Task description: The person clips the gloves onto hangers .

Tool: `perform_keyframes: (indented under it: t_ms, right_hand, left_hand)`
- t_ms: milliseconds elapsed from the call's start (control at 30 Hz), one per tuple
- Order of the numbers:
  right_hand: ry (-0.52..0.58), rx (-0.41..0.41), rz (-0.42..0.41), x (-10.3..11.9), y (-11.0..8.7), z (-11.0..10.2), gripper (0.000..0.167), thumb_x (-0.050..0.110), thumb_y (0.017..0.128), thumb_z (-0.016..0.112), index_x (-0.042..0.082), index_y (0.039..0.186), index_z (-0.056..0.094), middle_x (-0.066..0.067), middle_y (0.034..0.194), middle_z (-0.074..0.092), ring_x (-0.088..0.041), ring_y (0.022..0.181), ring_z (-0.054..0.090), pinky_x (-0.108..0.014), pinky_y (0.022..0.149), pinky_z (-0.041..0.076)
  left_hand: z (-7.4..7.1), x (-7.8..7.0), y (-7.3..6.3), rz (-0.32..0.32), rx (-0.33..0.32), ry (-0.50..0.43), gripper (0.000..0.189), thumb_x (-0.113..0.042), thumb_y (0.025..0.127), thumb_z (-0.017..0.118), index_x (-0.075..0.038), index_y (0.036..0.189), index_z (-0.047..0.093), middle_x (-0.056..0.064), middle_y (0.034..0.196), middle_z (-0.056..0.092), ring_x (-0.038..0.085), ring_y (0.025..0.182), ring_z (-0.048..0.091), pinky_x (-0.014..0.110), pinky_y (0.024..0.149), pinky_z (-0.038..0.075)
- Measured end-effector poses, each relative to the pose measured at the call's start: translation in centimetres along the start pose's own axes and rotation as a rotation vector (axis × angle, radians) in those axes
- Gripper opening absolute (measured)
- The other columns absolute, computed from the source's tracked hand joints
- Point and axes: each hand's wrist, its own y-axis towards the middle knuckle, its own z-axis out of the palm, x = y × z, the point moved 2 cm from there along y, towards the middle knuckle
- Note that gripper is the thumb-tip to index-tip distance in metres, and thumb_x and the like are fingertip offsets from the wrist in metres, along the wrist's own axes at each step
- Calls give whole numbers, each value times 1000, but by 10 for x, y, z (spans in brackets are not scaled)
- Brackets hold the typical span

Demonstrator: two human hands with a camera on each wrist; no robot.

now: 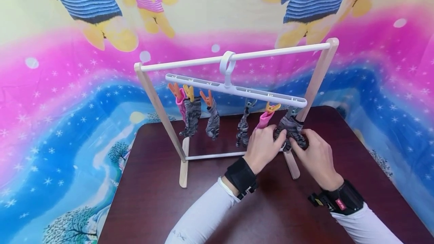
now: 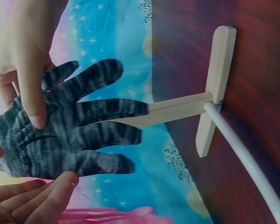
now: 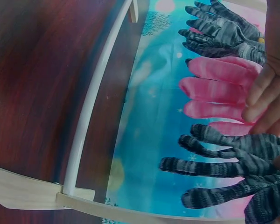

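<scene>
A dark grey striped knit glove point(image 2: 60, 126) hangs, fingers down, by a blue-grey clothespin point(image 1: 294, 111) at the right end of a white hanger point(image 1: 203, 85). My right hand point(image 1: 315, 157) grips its right side, thumb laid across the front and fingers behind, as the left wrist view shows. On the opposite edge my left hand point(image 1: 262, 144) holds the glove with thumb in front and fingertips at the side. Glove fingers spread out between both hands. Just left of it a pink glove point(image 3: 219, 88) hangs from a yellow clothespin point(image 1: 272, 107), partly hidden behind my left hand.
The hanger hooks over the white top bar point(image 1: 190, 62) of a wooden-legged rack. More gloves hang leftward, including a grey glove point(image 1: 192, 116) and another pink glove point(image 1: 181, 102). A lower white rod point(image 1: 217, 156) joins the rack's feet on the dark table point(image 1: 152, 206).
</scene>
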Motion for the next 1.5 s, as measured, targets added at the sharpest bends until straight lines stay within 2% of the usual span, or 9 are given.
perform_keyframes:
  t_ms: [133,233,433,633,1000,1200,1367,1500]
  right_hand:
    - [8,-3,5,-3,-2,1,32,12,82,81,-4,102,64,-19,85,66,-32,68,62,-46,56,45]
    - [9,2,12,-5,-4,2,32,14,81,80,-5,101,63,-19,85,66,-34,69,63,-49,57,46]
    - [4,12,17,-11,-10,3,34,16,81,81,-4,103,64,-18,85,67,-32,69,62,-48,57,46]
    - [-5,22,28,-16,-16,3,40,18,81,81,-6,107,64,-21,90,68,-34,71,62,-52,60,47]
    - [-26,71,50,-21,-23,7,33,23,83,80,0,102,66,-12,79,66,-24,65,59,-37,55,43]
    - [-26,122,74,-24,-28,9,27,24,84,79,4,98,67,-8,77,67,-20,63,59,-32,54,43]
    - [-14,184,100,-27,-33,11,24,23,86,78,5,99,68,-7,79,68,-19,66,60,-31,56,43]
    - [-2,198,116,-28,-38,14,22,23,86,78,6,97,69,-8,80,69,-20,68,62,-31,57,44]
  left_hand:
    - [5,3,-6,-16,15,-27,35,-42,102,55,-13,108,75,-3,71,69,11,75,69,19,65,48]
    - [10,5,-12,-20,31,-40,35,-42,102,55,-14,108,75,-4,70,69,10,73,68,17,61,43]
    - [17,8,-22,-58,55,-45,37,-42,101,57,-14,115,75,0,94,79,12,84,74,23,75,58]
    - [20,11,-30,-50,63,-28,37,-43,101,57,-16,121,73,-1,109,79,11,91,75,26,78,59]
    - [22,17,-40,-26,65,17,36,-44,101,56,-19,121,73,-2,111,78,13,92,75,28,72,58]
    - [25,26,-49,-50,80,23,37,-43,101,56,-17,123,72,-1,115,77,13,98,75,30,79,59]
    - [23,36,-55,-59,57,55,36,-42,100,57,-18,122,73,-2,114,78,13,96,75,30,74,59]
    - [21,43,-61,-46,51,98,34,-42,99,58,-19,121,73,-3,112,78,13,94,75,30,72,58]
